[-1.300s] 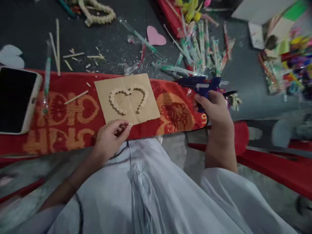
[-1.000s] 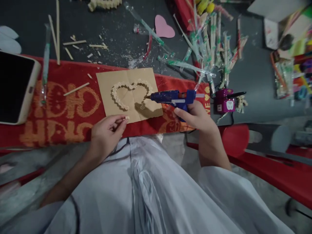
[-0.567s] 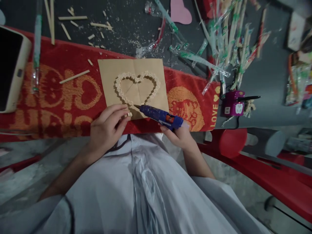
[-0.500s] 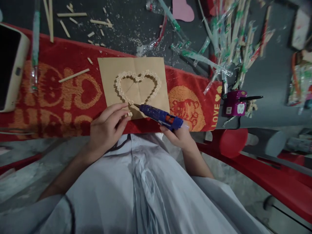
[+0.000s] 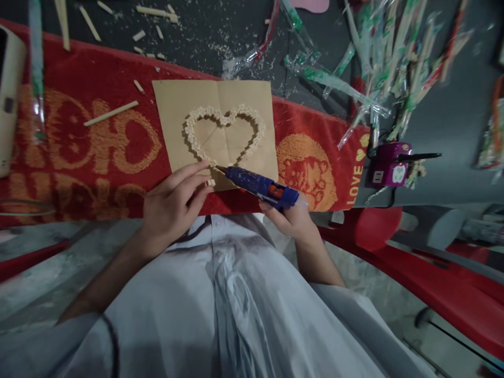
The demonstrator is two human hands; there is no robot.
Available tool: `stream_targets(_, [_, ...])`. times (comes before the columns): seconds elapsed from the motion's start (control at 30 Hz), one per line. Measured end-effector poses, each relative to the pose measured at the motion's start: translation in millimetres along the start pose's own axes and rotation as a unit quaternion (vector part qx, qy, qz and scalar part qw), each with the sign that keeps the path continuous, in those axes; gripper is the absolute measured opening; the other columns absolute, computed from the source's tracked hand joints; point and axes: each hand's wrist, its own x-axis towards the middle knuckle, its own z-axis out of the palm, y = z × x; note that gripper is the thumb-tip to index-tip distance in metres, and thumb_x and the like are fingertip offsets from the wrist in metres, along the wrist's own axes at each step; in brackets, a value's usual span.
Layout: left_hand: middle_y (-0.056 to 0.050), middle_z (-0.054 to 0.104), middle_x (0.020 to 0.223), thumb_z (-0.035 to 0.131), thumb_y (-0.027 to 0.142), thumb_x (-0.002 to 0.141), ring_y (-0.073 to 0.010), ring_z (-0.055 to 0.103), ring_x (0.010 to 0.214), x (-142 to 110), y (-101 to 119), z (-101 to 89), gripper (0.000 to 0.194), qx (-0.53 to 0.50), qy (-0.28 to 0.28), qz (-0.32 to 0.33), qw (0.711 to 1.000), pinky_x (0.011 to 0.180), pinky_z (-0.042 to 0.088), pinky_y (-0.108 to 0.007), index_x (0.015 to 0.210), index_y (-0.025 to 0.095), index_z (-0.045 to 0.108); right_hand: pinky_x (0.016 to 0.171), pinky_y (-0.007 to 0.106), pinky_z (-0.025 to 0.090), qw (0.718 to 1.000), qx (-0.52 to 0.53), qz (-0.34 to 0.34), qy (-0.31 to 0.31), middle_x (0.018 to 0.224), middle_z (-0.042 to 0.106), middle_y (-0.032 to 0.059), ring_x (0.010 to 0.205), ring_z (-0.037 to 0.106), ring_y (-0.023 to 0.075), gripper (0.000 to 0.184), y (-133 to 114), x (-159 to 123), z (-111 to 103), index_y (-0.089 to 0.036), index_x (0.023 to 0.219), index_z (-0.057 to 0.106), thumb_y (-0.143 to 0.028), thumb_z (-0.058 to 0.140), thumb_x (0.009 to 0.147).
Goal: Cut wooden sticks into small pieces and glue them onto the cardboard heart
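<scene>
My right hand (image 5: 293, 219) is closed around a blue glue gun (image 5: 252, 181), its nozzle pointing left. The tip is close to the lower point of a heart outline (image 5: 260, 128) built from short pale wooden stick pieces. That heart lies on a creased brown sheet of paper (image 5: 173, 105). My left hand (image 5: 167, 202) is at the sheet's lower edge, its index fingertip by the nozzle. Between thumb and fingers it pinches a small pale stick piece (image 5: 211, 182).
A red towel (image 5: 252, 202) with orange patterns lies under the paper. Loose sticks (image 5: 112, 113) and a phone (image 5: 10, 105) are at left. Wrapped chopsticks (image 5: 394, 63) and a purple box (image 5: 389, 164) are at right. A red chair (image 5: 433, 283) stands below.
The view has shifted slightly, with things on the table spreading outward and upward. Both hands keep nearly the same pose, and the nozzle stays near the heart's lower point.
</scene>
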Motion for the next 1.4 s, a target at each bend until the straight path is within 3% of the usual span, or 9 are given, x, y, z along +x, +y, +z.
stream_targets(0.63, [0.0,0.067,0.12,0.056,0.03,0.086,-0.0151,0.068,0.09,0.5,-2.8,3.0,0.016,-0.017,0.032,0.02,0.999,0.086,0.056,-0.029,0.1,0.028,0.064,0.055,0.028,0.044,0.997,0.027,0.061,-0.046,0.067,0.058,0.0033,0.06,0.055,0.0153,0.024,0.0,-1.6,-3.4,-0.021,0.069,0.048,-0.034,0.048,0.089])
stream_targets(1.4, [-0.001,0.067,0.12,0.056,0.027,0.085,-0.0165,0.067,0.097,1.1,-1.9,3.2,0.016,-0.032,0.034,0.019,0.999,0.089,0.057,-0.031,0.1,0.028,0.063,0.058,0.028,0.046,0.995,0.041,0.08,-0.038,0.072,0.062,0.0036,0.063,0.057,0.0159,0.019,1.4,-2.1,-4.1,-0.02,0.076,0.058,-0.034,0.052,0.088])
